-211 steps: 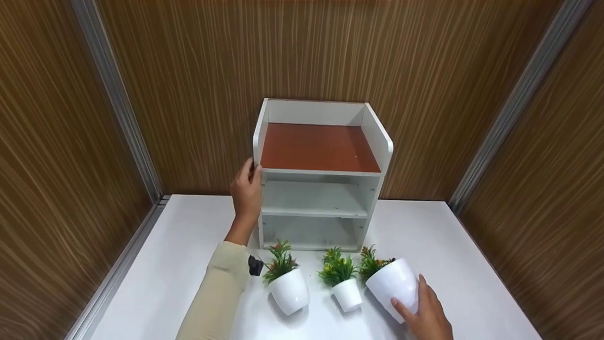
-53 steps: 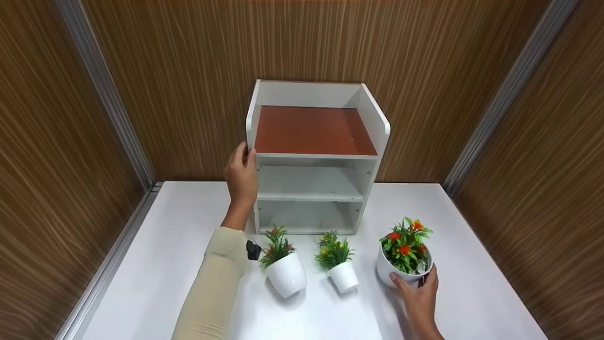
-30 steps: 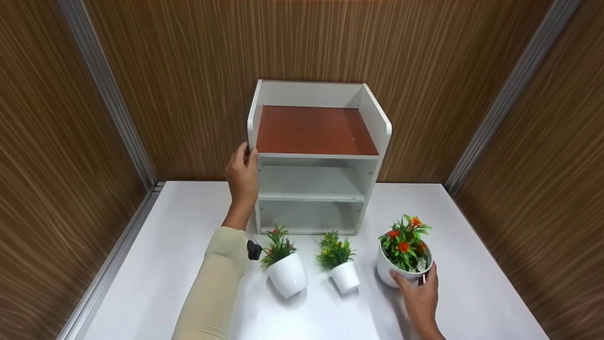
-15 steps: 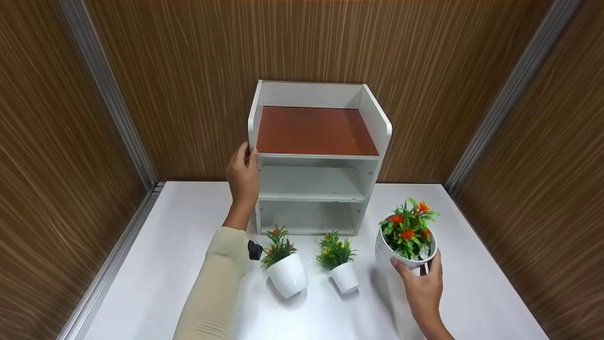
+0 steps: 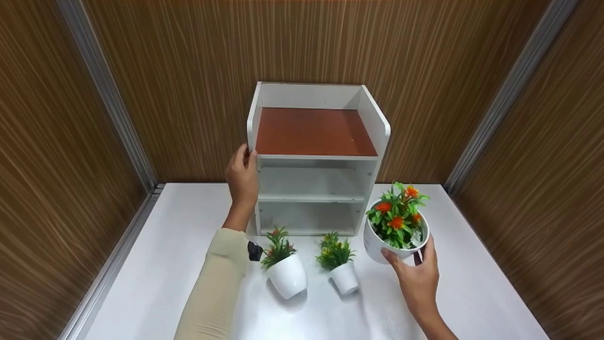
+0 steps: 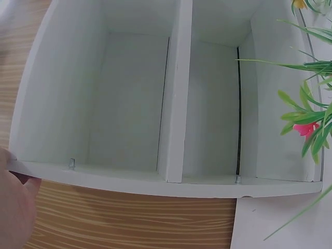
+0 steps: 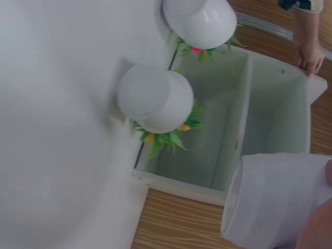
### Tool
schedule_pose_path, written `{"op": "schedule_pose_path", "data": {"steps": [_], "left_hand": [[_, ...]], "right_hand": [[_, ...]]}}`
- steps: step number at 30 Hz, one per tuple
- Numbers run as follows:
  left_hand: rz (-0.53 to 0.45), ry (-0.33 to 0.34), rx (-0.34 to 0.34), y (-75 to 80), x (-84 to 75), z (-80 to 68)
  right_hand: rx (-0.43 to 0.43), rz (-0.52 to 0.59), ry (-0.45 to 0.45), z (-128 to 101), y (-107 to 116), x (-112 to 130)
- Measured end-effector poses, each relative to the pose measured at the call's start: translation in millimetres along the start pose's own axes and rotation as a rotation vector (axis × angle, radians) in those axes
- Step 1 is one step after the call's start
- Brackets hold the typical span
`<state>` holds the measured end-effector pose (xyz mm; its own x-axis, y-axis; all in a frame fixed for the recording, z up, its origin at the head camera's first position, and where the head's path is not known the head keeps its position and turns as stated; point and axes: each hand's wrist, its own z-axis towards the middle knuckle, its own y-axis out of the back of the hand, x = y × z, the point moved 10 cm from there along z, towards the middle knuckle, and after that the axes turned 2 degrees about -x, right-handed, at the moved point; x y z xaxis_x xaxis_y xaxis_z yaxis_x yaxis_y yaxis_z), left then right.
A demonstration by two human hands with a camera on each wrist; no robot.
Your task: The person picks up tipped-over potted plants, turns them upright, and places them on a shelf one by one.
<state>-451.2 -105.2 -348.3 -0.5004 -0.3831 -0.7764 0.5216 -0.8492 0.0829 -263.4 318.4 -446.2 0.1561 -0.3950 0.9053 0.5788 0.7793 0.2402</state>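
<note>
My right hand (image 5: 417, 278) grips a white pot of orange-flowered greenery (image 5: 396, 226), thumb on its near side and fingers behind. The potted plant is raised off the table, slightly tilted. In the right wrist view the white pot (image 7: 275, 199) fills the lower right. My left hand (image 5: 243, 179) holds the left side of the white shelf unit (image 5: 318, 200), fingers behind the panel and thumb at its front edge. Two more potted plants lie tipped over in front of the unit: a larger one, its white pot (image 5: 288, 276) at left, and a smaller one, its white pot (image 5: 344, 277) beside it.
The shelf unit has a brown top (image 5: 316, 132) with raised sides and two open compartments below. It stands at the back of a white table (image 5: 188, 264), close to a wood-grain wall (image 5: 311, 42). Wood-grain panels also close in the left and right sides.
The right hand took the pot from lying on its side to upright, then lifted it off the table and moved it toward the shelf unit. The left hand keeps its hold.
</note>
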Motion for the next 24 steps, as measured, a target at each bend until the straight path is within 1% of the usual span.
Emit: {"op": "schedule_pose_path", "data": {"steps": [5,13,24], "left_hand": [[0.005,0.009,0.005,0.2,1.3,1.1],[0.001,-0.024,0.010,-0.8,-1.7,1.9],[0.000,-0.027,-0.007,-2.7,-2.3,1.8]], "right_hand": [[0.001,-0.007,0.009,1,-5,15],[0.020,0.071,0.061,3,-18,38],[0.002,0.071,0.105,7,-31,68]]}}
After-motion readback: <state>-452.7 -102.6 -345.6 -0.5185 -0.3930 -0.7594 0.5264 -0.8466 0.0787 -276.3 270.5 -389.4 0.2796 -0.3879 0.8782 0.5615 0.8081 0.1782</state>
